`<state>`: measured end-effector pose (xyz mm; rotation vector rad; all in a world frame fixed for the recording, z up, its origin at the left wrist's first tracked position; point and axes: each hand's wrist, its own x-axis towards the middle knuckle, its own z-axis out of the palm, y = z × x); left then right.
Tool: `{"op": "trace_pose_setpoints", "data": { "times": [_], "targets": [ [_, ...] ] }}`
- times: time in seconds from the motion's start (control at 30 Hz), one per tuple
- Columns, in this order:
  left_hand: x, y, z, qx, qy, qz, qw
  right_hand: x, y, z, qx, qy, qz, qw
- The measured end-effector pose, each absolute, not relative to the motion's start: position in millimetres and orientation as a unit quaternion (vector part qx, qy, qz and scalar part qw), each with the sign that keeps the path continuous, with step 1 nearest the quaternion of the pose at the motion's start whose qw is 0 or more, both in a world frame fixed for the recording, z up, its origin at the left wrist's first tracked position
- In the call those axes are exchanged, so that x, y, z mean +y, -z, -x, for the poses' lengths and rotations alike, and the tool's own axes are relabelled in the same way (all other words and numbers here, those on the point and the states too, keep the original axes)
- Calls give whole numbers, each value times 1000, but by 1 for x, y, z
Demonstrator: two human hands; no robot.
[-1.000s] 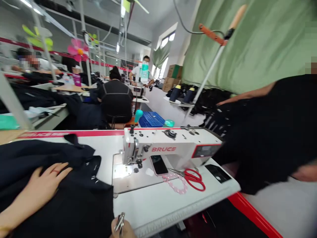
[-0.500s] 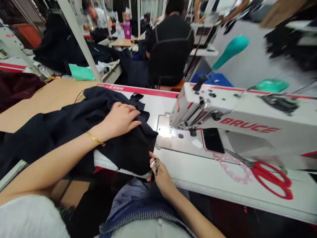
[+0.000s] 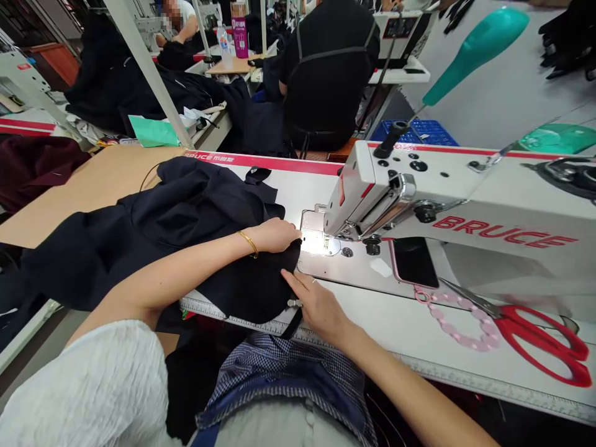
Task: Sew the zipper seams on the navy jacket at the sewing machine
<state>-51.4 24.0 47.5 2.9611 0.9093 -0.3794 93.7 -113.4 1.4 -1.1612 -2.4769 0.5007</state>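
Dark navy fabric (image 3: 186,205) lies bunched across the left of the sewing table, its right edge close to the needle plate. My left hand (image 3: 279,236) is closed, fingers pinching that edge just left of the plate. Below it, my right hand (image 3: 321,307) rests at the cloth's near right corner, index finger stretched onto the fabric and the other fingers curled. A small silvery piece (image 3: 294,303) shows at the curled fingers; its kind is hidden. A black strip (image 3: 292,324) hangs beside it over the table edge. The sewing machine head (image 3: 367,192) stands right of both hands.
Right of the needle plate lie a phone (image 3: 414,262), a pink beaded ring (image 3: 460,323) and red-handled scissors (image 3: 535,335). A teal-handled tool (image 3: 475,56) sticks up behind the machine. A white post (image 3: 144,68) rises at the far edge. A co-worker (image 3: 330,68) sits beyond.
My left hand has moved right from the middle of the fabric to its edge by the needle plate. My right hand has shifted slightly, its index finger now on the cloth. The view has moved a little.
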Motion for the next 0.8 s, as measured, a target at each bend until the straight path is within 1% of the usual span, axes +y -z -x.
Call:
{"op": "trace_pose_setpoints", "data": {
  "times": [0.1, 0.2, 0.27, 0.37, 0.47, 0.6, 0.7, 0.8],
  "targets": [
    [28, -49, 53, 324, 112, -937, 64, -91, 2, -94, -904, -25, 408, 126],
    [35, -54, 49, 335, 115, -929, 108, -73, 2, -94, -909, 35, 392, 135],
    [42, -59, 44, 333, 120, -927, 123, -65, 1, -99, -915, 23, 380, 136],
    [54, -65, 33, 331, 125, -924, 147, -65, 2, -115, -927, -37, 356, 108],
    [64, -58, 21, 321, 113, -920, 194, -73, 6, -137, -937, -81, 327, 96],
    [70, -36, 6, 294, 43, -927, 231, -84, 14, -153, -928, -101, 328, 142],
    [72, -23, -5, 270, -20, -938, 217, -86, 16, -154, -912, -110, 349, 187],
    [75, -18, -14, 277, -27, -938, 205, -84, 14, -153, -900, -126, 359, 211]
  ]
}}
